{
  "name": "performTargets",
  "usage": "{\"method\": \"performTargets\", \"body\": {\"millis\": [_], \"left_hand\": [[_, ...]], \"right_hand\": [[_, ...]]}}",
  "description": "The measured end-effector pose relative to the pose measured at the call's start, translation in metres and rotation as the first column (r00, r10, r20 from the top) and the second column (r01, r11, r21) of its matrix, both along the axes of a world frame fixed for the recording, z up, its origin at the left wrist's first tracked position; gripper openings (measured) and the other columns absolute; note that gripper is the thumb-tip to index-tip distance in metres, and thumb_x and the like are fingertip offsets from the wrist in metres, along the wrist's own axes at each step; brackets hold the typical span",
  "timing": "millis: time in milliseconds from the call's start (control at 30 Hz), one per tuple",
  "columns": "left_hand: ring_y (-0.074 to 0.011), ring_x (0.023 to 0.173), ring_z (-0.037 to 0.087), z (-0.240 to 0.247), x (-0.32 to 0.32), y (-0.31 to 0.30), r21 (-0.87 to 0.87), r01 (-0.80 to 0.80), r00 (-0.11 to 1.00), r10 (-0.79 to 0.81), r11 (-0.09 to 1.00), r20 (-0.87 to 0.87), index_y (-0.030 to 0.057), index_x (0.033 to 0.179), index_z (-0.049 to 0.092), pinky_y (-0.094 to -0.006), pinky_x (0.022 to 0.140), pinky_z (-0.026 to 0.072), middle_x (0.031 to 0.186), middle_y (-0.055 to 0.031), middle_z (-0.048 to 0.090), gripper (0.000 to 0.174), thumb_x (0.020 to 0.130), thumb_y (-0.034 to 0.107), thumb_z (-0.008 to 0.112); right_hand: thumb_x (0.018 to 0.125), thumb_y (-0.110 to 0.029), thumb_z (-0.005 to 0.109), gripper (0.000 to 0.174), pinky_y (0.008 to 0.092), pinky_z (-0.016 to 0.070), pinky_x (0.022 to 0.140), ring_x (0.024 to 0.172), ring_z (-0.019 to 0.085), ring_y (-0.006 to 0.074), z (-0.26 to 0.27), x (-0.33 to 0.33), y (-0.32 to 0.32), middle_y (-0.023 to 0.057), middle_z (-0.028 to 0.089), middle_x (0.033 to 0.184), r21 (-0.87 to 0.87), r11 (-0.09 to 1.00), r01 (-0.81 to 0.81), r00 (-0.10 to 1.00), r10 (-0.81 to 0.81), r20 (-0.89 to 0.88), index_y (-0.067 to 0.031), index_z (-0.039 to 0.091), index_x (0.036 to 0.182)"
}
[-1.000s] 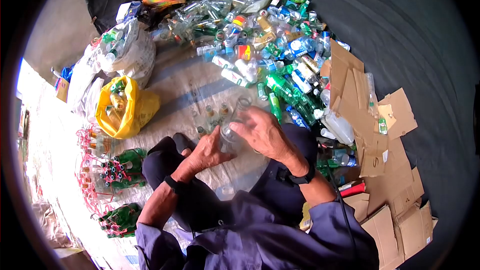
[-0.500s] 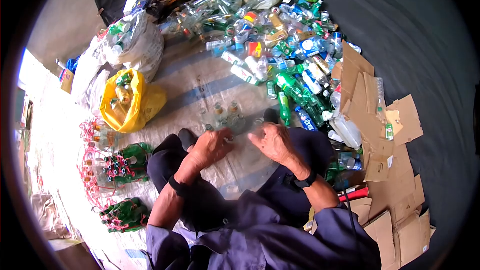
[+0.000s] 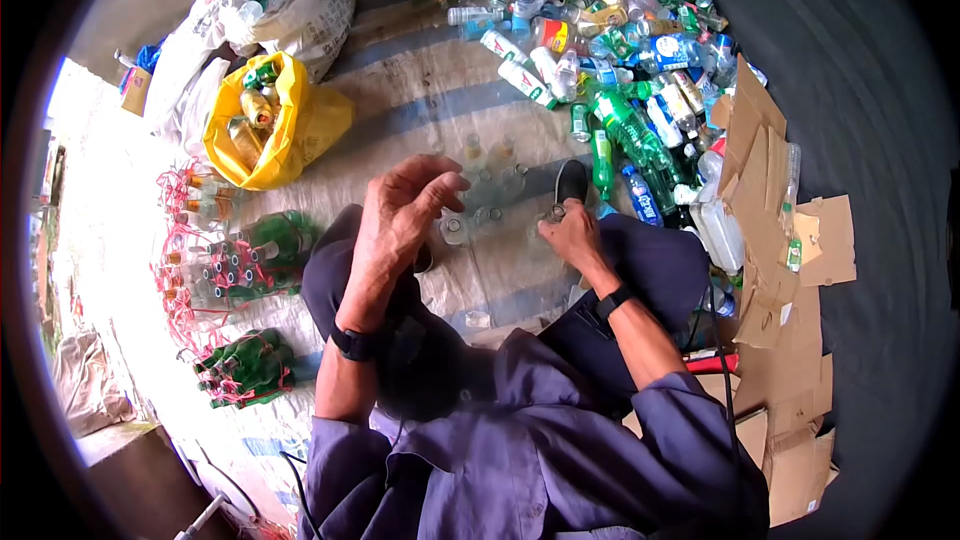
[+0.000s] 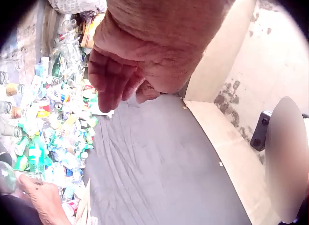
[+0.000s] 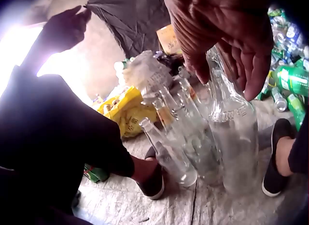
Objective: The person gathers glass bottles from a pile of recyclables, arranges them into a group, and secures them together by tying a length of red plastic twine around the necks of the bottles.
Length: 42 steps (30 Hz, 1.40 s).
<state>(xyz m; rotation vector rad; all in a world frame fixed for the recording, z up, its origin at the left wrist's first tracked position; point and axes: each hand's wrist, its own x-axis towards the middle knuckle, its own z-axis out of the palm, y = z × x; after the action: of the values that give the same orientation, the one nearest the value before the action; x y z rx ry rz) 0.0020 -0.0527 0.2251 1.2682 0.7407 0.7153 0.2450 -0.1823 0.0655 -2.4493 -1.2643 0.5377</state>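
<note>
The right hand grips with fingers pointing down, its right forearm angled behind the grip. Left of that grip, the left hand hovers, fingers loosely bent.

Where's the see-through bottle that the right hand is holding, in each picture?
Head: bottle just right of the middle, in the right hand.
Left wrist: at the left edge, low down.
Right wrist: big, right of the middle, under the hand.
Shared landmark: the bottle heap.

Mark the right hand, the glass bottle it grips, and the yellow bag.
Right hand [image 3: 577,239]: head view, back of the hand.
Clear glass bottle [image 5: 234,142]: right wrist view, body below the embossed lettering.
Yellow plastic bag [image 3: 318,128]: head view, outer side wall.
</note>
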Motion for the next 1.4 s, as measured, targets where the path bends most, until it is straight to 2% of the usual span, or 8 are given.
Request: {"method": "performTargets", "body": {"millis": [100, 167, 333, 433, 500, 833, 1067, 1400], "left_hand": [[-0.0132, 0.077, 0.064, -0.001, -0.007, -0.001, -0.014, 0.004, 1.0, -0.004, 1.0, 0.01, -0.0039, 0.105, 0.064, -0.0236, 0.066, 0.0503, 0.091, -0.0092, 0.07, 0.021, 0.096, 0.015, 0.064], [-0.0128, 0.076, 0.064, 0.001, -0.01, -0.002, -0.02, 0.011, 1.0, -0.011, 1.0, -0.001, -0.0038, 0.105, 0.064, -0.023, 0.064, 0.0499, 0.091, -0.0089, 0.071, 0.021, 0.096, 0.015, 0.064], [-0.0108, 0.074, 0.063, 0.002, -0.01, -0.003, -0.016, 0.025, 1.0, -0.025, 1.0, 0.006, -0.0032, 0.104, 0.065, -0.0214, 0.06, 0.0482, 0.091, -0.0081, 0.071, 0.021, 0.096, 0.016, 0.063], [-0.0098, 0.074, 0.063, 0.007, -0.01, -0.005, -0.078, 0.04, 0.999, -0.039, 0.996, 0.015, -0.0029, 0.104, 0.065, -0.0213, 0.062, 0.0475, 0.091, -0.0075, 0.071, 0.021, 0.096, 0.016, 0.063], [-0.0116, 0.078, 0.063, 0.008, -0.009, -0.006, -0.148, 0.053, 0.998, -0.047, 0.988, 0.039, -0.0059, 0.104, 0.064, -0.0254, 0.073, 0.0507, 0.091, -0.0064, 0.068, 0.021, 0.095, 0.013, 0.065], [-0.0131, 0.087, 0.064, 0.007, -0.005, -0.007, -0.082, 0.159, 0.987, -0.161, 0.984, -0.026, -0.0056, 0.107, 0.064, -0.0258, 0.079, 0.0503, 0.096, -0.009, 0.07, 0.026, 0.094, 0.017, 0.068], [-0.0086, 0.079, 0.062, 0.009, -0.003, -0.009, -0.066, 0.151, 0.988, -0.151, 0.986, -0.002, -0.0037, 0.109, 0.064, -0.0241, 0.075, 0.0479, 0.087, -0.0053, 0.07, 0.023, 0.095, 0.014, 0.066], [-0.0148, 0.082, 0.064, 0.015, 0.008, -0.014, -0.24, 0.087, 0.994, -0.069, 0.967, 0.082, -0.0074, 0.105, 0.064, -0.0273, 0.076, 0.0525, 0.096, -0.0114, 0.069, 0.017, 0.094, 0.006, 0.064]], "right_hand": [[0.07, -0.028, 0.077, 0.046, 0.044, 0.0538, 0.077, 0.086, 0.068, 0.0402, -0.008, -0.012, 0.008, 0.0269, 0.068, 0.09, -0.063, 0.995, 0.08, 0.992, -0.085, -0.088, 0.0083, 0.064, 0.095], [0.072, -0.032, 0.072, 0.042, 0.0449, 0.0515, 0.087, 0.094, 0.065, 0.0417, -0.031, -0.012, 0.015, 0.0286, 0.068, 0.094, -0.023, 0.999, 0.048, 0.998, -0.049, -0.032, 0.0074, 0.068, 0.087], [0.074, -0.033, 0.071, 0.044, 0.0458, 0.0515, 0.086, 0.095, 0.065, 0.0418, -0.056, -0.01, 0.028, 0.0281, 0.068, 0.094, -0.082, 0.997, 0.0, 0.996, -0.007, -0.086, 0.0075, 0.067, 0.09], [0.075, -0.034, 0.07, 0.044, 0.0466, 0.0513, 0.086, 0.094, 0.065, 0.0423, -0.064, -0.012, 0.039, 0.0285, 0.068, 0.094, -0.05, 0.999, 0.007, 0.998, -0.01, -0.064, 0.0071, 0.067, 0.091], [0.075, -0.034, 0.069, 0.044, 0.047, 0.0512, 0.086, 0.094, 0.065, 0.0427, -0.068, -0.014, 0.046, 0.0287, 0.068, 0.094, -0.067, 0.997, 0.029, 0.997, -0.033, -0.07, 0.0066, 0.067, 0.091], [0.076, -0.035, 0.069, 0.034, 0.0492, 0.0527, 0.077, 0.086, 0.066, 0.0442, -0.092, -0.02, 0.05, 0.0252, 0.069, 0.087, -0.025, 0.993, 0.114, 0.985, -0.117, -0.131, -0.0025, 0.072, 0.088], [0.075, -0.039, 0.071, 0.038, 0.0479, 0.0533, 0.074, 0.083, 0.067, 0.0429, -0.119, -0.014, 0.045, 0.0248, 0.069, 0.084, 0.053, 0.972, 0.23, 0.969, -0.223, -0.107, -0.0019, 0.07, 0.084], [0.08, -0.035, 0.072, 0.044, 0.0443, 0.0531, 0.077, 0.085, 0.067, 0.0415, -0.059, -0.031, 0.049, 0.027, 0.068, 0.088, -0.009, 0.965, 0.262, 0.929, -0.255, -0.268, 0.0059, 0.067, 0.095]]}}
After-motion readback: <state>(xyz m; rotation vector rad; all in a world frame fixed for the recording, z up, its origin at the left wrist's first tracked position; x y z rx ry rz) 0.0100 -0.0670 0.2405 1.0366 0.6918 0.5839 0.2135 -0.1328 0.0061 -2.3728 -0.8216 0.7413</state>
